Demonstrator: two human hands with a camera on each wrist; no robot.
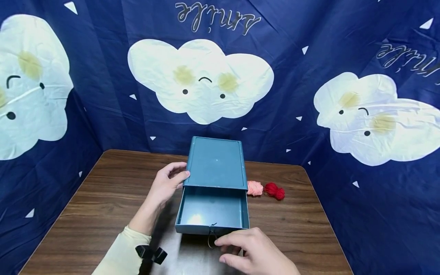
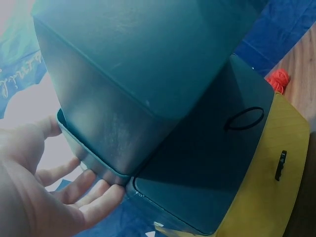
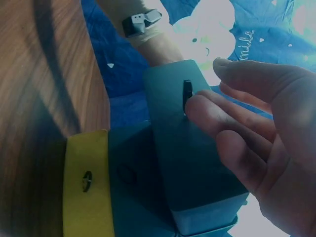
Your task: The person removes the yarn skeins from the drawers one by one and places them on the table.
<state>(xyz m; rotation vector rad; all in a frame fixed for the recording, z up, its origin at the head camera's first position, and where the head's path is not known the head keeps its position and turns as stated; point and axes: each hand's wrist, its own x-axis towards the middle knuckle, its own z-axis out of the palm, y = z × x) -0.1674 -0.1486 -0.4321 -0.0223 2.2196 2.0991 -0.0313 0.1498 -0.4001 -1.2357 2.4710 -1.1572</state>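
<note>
A teal drawer cabinet (image 1: 216,162) stands on the table with its top drawer (image 1: 211,208) pulled out; the bare inside of that drawer shows. My left hand (image 1: 167,182) rests against the cabinet's left side near the front, thumb at the top edge. In the left wrist view, this hand's fingertips (image 2: 116,192) touch the cabinet's front rim beside the drawer. My right hand (image 1: 252,248) is in front of the drawer, its fingers loosely bent and the thumb apart. One fingertip (image 3: 200,111) overlaps the drawer's black loop handle (image 3: 187,91) in the right wrist view.
Below the open drawer are a closed teal drawer (image 3: 136,197) and a yellow drawer (image 3: 86,158), each with a black loop. Pink yarn (image 1: 254,188) and red yarn (image 1: 274,191) lie right of the cabinet on the wooden table (image 1: 295,217). Blue cloud-print cloth (image 1: 288,130) hangs around.
</note>
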